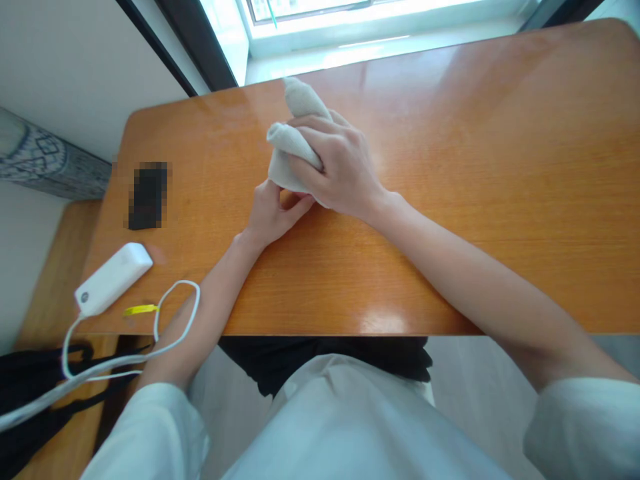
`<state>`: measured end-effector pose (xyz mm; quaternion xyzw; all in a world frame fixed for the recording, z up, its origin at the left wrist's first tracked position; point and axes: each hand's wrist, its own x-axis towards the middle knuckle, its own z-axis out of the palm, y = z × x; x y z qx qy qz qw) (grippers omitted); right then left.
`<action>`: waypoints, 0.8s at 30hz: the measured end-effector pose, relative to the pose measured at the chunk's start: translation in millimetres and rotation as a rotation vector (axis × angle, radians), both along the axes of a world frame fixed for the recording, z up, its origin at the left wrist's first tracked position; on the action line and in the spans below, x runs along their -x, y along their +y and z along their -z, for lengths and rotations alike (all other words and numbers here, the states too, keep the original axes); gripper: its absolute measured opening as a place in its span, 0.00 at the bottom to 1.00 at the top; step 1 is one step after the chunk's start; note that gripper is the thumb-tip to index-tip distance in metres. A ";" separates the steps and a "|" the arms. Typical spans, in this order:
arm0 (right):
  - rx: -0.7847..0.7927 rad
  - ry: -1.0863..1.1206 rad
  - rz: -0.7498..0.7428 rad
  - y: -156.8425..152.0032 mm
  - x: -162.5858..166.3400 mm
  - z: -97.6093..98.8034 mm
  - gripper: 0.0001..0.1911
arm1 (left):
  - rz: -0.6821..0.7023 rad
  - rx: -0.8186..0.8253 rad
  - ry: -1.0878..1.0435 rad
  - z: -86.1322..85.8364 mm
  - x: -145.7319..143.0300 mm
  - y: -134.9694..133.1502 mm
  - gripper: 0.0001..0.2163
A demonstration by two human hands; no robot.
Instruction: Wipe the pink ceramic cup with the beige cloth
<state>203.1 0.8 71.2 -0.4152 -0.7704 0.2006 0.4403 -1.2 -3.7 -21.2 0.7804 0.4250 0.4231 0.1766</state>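
Observation:
Over the upper middle of the desk, my right hand is closed around a soft whitish cloth. One rolled end sticks out past its fingers at the far side, and another folded end pokes out between thumb and fingers. Whether the cloth is one piece or two, I cannot tell. My left hand is at the cloth's near lower edge, its thumb reaching toward the right hand. The left fingertips are hidden under the cloth and appear to grip it from below.
On the wooden desk, a blurred black object lies at the left. A white power strip is nearer me, its white cable looping over my left forearm, with a yellow tag. Beyond the far edge is a window.

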 end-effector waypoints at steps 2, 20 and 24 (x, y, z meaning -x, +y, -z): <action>0.061 0.096 0.047 13.9 -6.9 13.8 0.18 | 0.011 -0.006 0.017 -3.7 -1.7 0.1 0.28; 0.379 0.304 0.231 28.3 -17.7 37.3 0.32 | 0.042 -0.036 -0.041 -14.7 -10.0 -2.5 0.35; -0.006 -0.063 0.061 -4.8 -6.4 8.0 0.23 | 0.020 -0.002 -0.049 -5.7 -4.2 -1.8 0.25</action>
